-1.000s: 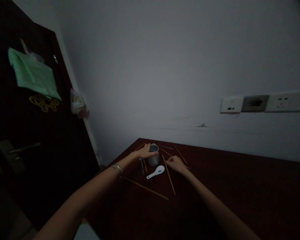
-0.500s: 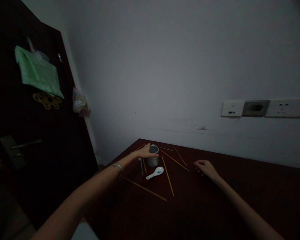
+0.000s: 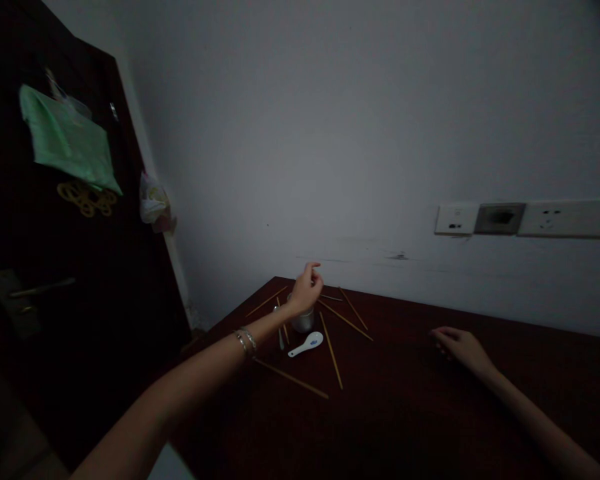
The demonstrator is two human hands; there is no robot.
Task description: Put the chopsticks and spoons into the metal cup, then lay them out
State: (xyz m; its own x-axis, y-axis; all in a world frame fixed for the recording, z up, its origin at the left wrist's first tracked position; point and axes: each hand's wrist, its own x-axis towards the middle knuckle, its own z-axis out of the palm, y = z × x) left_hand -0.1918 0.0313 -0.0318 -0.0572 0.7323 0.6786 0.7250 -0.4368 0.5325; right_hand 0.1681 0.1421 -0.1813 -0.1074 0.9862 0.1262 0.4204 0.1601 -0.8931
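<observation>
My left hand [image 3: 307,288] is raised over a grey metal cup [image 3: 303,321] and hides most of its rim; its fingers are bent, and whether anything is between them is too small to tell. A white spoon with a blue mark [image 3: 307,343] lies in front of the cup. Several thin wooden sticks [image 3: 331,350] are scattered around, and a metal spoon [image 3: 280,328] lies left of the cup. Farther right, my right hand [image 3: 457,345] rests on the dark red table [image 3: 400,400], fingers curled together; what they hold, if anything, is hidden.
The wall [image 3: 350,167] rises behind the table, with sockets [image 3: 455,220] at the right. At the left is a dark door [image 3: 105,287] with a green cloth [image 3: 73,137] hanging on it. A plastic bag [image 3: 153,202] hangs by the door frame.
My left hand has left the cup's rim, lifting and moving slightly right, and its fingers have bent inward. My right hand has moved to the right. The view has shifted slightly.
</observation>
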